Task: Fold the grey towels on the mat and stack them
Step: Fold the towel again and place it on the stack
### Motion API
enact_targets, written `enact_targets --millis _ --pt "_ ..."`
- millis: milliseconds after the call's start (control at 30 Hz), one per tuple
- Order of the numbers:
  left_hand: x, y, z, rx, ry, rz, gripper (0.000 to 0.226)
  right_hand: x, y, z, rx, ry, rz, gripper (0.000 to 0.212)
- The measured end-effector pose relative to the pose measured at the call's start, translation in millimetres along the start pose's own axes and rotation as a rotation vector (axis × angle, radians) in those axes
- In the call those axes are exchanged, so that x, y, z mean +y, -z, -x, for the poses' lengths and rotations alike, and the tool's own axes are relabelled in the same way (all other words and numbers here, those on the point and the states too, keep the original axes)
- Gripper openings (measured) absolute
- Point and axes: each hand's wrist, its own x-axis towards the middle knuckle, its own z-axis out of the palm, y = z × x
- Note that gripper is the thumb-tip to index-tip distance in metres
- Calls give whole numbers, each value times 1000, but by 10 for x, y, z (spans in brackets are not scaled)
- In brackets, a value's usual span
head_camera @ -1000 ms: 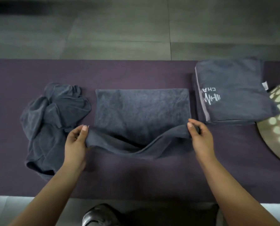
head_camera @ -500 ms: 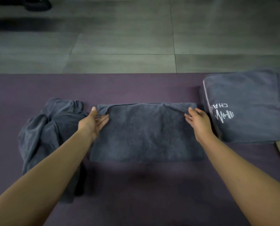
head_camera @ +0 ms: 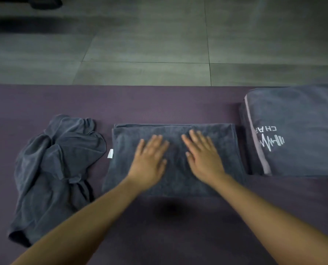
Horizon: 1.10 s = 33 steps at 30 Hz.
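Left hand [head_camera: 149, 161], right hand [head_camera: 203, 155] flat, fingers spread, pressing folded towel [head_camera: 178, 184] frame centre; soft, limp; grip at corners.

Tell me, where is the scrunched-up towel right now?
In the head view the crumpled towel lies on the left part of the purple mat, just left of the folded towel under both hands.

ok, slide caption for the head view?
Both hands flat on folded grey towel, crumpled towel left, stack right.
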Motion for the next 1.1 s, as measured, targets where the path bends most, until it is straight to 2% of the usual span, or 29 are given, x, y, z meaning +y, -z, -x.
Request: enact_targets --millis 33,67,133,267,400,467,533,567,633,700,767,867,967,1100 --pt "80 -128 19 -97 -50 -77 58 -29 -79 -11 -74 52 79 60" --pt "113 -216 2 -183 -11 -115 62 -15 -141 -30 -123 64 141 64" --pt "16 -283 -51 -264 163 -187 70 164 -218 -68 -140 6 214 73" --pt "-404 -183 -178 -278 549 -222 70 569 -143 -194 -103 -273 243 68" --pt "-527 -53 -266 -345 813 -113 68 653 -75 -171 -108 -418 265 62" --pt "-523 -9 -312 -336 910 -11 65 620 -42 -185 -158 -460 269 62" --pt "-472 45 -271 -240 950 70 64 507 -21 -202 -165 -476 255 61" --pt "-436 80 -220 -157 967 99 64 417 -32 -189 -121 -440 190 61" --pt "-387 171 -77 -17 1014 143 68 152 -84 -99 19 -307 -116 60" --pt "-426 228 65 20 1056 190 73 -218 -167 23 72 -228 -463 58" --pt "-522 234 159 6 1070 277 72 -569 -238 109 67 -264 -740 54" --pt "-591 289 178 -45 1139 342 72 -955 -261 149 19 -457 -1064 45" --pt "-602 340 172 -90 1197 280 77 -1055 -329 165 17 -553 -1137 44" --pt "-572 369 155 14 1197 495 70 -1071 -369 167 19 -551 -1125 47"
